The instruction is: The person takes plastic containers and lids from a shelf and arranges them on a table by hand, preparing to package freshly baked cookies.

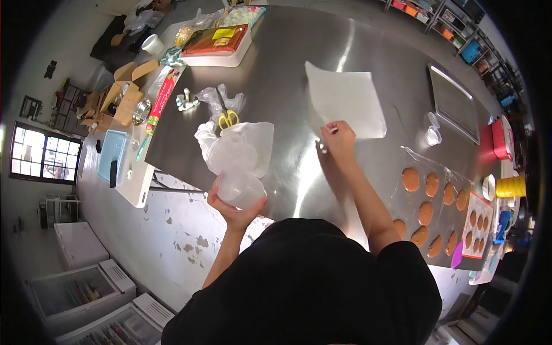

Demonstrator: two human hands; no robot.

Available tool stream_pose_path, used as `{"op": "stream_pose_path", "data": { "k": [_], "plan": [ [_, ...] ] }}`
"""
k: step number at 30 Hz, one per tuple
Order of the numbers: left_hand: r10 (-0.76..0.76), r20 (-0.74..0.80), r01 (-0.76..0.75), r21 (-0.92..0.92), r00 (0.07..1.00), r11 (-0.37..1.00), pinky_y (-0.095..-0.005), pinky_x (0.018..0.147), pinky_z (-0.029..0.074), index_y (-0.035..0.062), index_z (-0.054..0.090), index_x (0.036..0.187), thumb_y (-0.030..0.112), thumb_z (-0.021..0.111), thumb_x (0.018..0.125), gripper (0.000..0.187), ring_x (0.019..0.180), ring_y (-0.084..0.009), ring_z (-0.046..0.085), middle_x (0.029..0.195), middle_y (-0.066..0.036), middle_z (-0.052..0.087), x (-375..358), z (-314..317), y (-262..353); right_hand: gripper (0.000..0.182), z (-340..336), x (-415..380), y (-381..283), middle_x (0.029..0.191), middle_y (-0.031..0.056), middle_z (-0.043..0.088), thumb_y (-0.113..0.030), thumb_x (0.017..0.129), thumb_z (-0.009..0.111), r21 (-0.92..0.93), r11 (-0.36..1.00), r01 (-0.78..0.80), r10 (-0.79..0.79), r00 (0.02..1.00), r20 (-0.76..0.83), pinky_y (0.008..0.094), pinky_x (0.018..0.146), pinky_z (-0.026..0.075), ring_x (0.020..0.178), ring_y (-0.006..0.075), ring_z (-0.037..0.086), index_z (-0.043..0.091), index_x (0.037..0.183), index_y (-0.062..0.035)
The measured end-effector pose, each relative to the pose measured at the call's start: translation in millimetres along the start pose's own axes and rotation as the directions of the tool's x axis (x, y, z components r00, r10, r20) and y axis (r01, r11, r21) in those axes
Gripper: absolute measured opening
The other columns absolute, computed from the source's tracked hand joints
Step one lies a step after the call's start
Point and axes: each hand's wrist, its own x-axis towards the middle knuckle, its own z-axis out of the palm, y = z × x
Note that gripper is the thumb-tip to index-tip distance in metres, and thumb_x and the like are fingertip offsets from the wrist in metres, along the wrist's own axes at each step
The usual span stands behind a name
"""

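Note:
My left hand point(233, 214) is curled around a round translucent plastic bowl point(244, 191) near the table's front edge. Beyond the bowl lie more round translucent plastic pieces point(230, 152) and a clear plastic bag point(263, 135). My right hand point(340, 141) is pinched closed at the lower left corner of a white paper sheet point(348, 100); a tiny white bit shows at its fingertips, too small to name. Several small white pieces point(322, 148) sit just below those fingers. Yellow-handled scissors point(228, 119) rest on crumpled plastic left of the sheet.
Flat brown rounds point(425, 213) lie on clear film at the right, near a metal tray point(454, 100) and small clear cups point(432, 135). At left are a baking paper box point(161, 100), a white tub point(230, 56) and a cardboard box point(123, 95).

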Motion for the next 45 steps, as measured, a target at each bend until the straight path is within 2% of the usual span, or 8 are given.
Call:
{"op": "stream_pose_path", "data": {
  "k": [8,10,13,19,21,26,29,45],
  "plan": [
    [0.004,-0.005,-0.004,0.109,1.000,0.994,-0.0383,0.095,0.037,0.0096,0.018,0.119,0.021,0.088,0.047,0.101,0.113,-0.0263,0.042,0.125,-0.018,0.035,-16,3,12,0.015,-87,29,20,0.063,-0.0001,0.055,-0.009,0.067,0.071,0.588,0.692,-0.418,0.246,0.903,0.352,0.0221,0.050,0.042,0.057,0.0060,0.053,0.058,0.072,-0.0020],
    [-0.016,-0.008,0.016,0.104,1.000,0.994,-0.0384,0.096,0.037,0.0096,0.018,0.119,0.021,0.088,0.047,0.101,0.113,-0.0265,0.042,0.125,-0.018,0.035,-19,1,11,0.010,-84,44,65,0.061,0.0020,0.055,-0.004,0.068,0.066,0.381,0.883,-0.274,0.279,0.959,0.044,0.0248,0.050,0.042,0.054,0.0114,0.053,0.060,0.076,-0.0037],
    [-0.005,-0.021,0.006,0.084,1.000,0.996,-0.0385,0.096,0.036,0.0097,0.017,0.120,0.021,0.088,0.047,0.102,0.113,-0.0271,0.042,0.126,-0.018,0.035,-20,1,11,0.014,-91,35,88,0.076,0.0085,0.061,-0.004,0.068,0.061,-0.163,0.962,-0.219,0.230,0.972,0.050,0.0325,0.060,0.048,0.068,0.0238,0.059,0.063,0.082,-0.0047],
    [0.003,-0.002,-0.003,0.080,1.000,0.997,-0.0397,0.097,0.037,0.0103,0.016,0.120,0.019,0.087,0.047,0.102,0.114,-0.0281,0.042,0.127,-0.018,0.034,-20,0,11,0.017,-65,-15,90,0.114,0.0118,0.050,-0.007,0.069,0.064,-0.405,0.884,0.232,-0.223,0.972,0.071,0.0354,0.083,0.044,0.105,0.0310,0.048,0.064,0.085,-0.0089],
    [0.007,0.001,-0.007,0.058,1.000,0.998,-0.0401,0.097,0.037,0.0104,0.016,0.120,0.018,0.087,0.047,0.102,0.114,-0.0282,0.042,0.127,-0.019,0.034,-18,0,13,0.041,-52,-31,70,0.128,0.0166,0.040,-0.021,0.065,0.071,-0.118,0.913,0.391,-0.360,0.907,0.218,0.0440,0.094,0.038,0.119,0.0384,0.038,0.062,0.103,-0.0113],
    [0.010,-0.012,-0.009,0.071,1.000,0.997,-0.0404,0.095,0.041,0.0089,0.015,0.122,0.024,0.087,0.049,0.104,0.114,-0.0293,0.041,0.128,-0.017,0.034,-19,3,21,0.127,-50,-61,19,0.143,0.0274,0.013,-0.055,0.036,0.078,-0.382,0.795,0.472,-0.094,0.718,0.690,0.0661,0.100,0.010,0.131,0.0499,0.010,0.018,0.142,-0.0212],
    [-0.017,-0.055,0.016,-0.014,0.998,1.000,-0.0412,0.096,0.039,0.0090,0.016,0.122,0.025,0.088,0.048,0.104,0.114,-0.0296,0.041,0.128,-0.017,0.034,-27,5,27,0.130,-44,-63,20,0.142,0.0302,0.013,-0.050,0.035,0.080,-0.439,0.791,0.427,0.037,0.682,0.730,0.0652,0.100,0.011,0.129,0.0518,0.012,0.012,0.143,-0.0219],
    [0.034,0.112,-0.010,-0.206,0.993,0.979,-0.0464,0.100,0.037,0.0111,0.017,0.124,0.014,0.086,0.049,0.102,0.119,-0.0320,0.038,0.131,-0.017,0.033,-30,-19,33,0.052,-66,-154,-47,0.075,0.0093,0.062,-0.012,0.081,0.047,-0.202,0.863,0.463,-0.201,0.681,0.704,0.0377,0.060,0.049,0.071,0.0269,0.064,0.043,0.130,-0.0290]
  ]
}}
